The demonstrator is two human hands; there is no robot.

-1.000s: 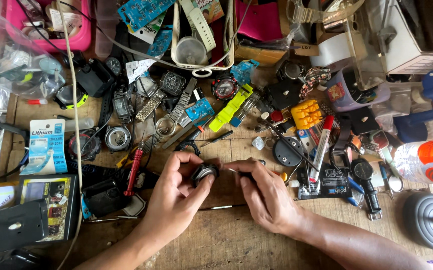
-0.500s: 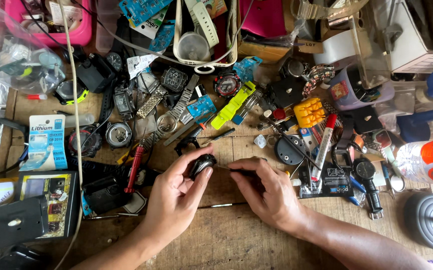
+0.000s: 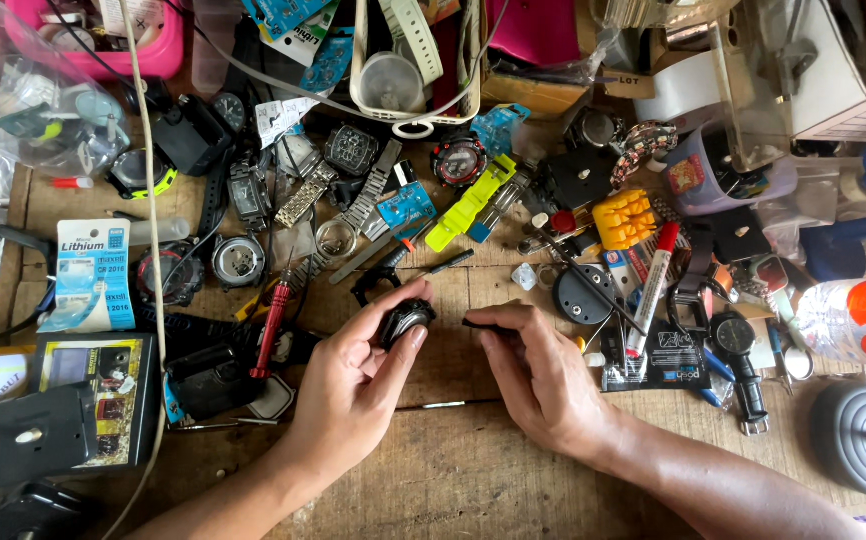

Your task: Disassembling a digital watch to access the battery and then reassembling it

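Black round watch case (image 3: 405, 321), small and dark, sits pinched between the thumb and fingertips of the left hand (image 3: 353, 385), held just above the worn wooden workbench (image 3: 453, 470) near its middle. The right hand (image 3: 543, 375) grips a thin black pin-like tool (image 3: 475, 323) between thumb and forefinger, its tip pointing at the case from just beside it. Compared with half a second ago, the two hands have barely shifted: the case remains in the same grasp, and the tool tip stays close to it, the gap looking about the same.

At the left edge lies a pale blue and white blister card (image 3: 86, 275) of coin batteries, flat and rectangular. Below it rests a dark framed card with a yellow-bordered picture (image 3: 93, 385). Teal blister cards (image 3: 298, 30) lean at the top near a white plastic basket (image 3: 415, 100). Right of the hands, a black printed sachet (image 3: 668, 350) lies under a red-capped white marker (image 3: 651, 290). A yellow plastic block (image 3: 625, 218) sits above it.
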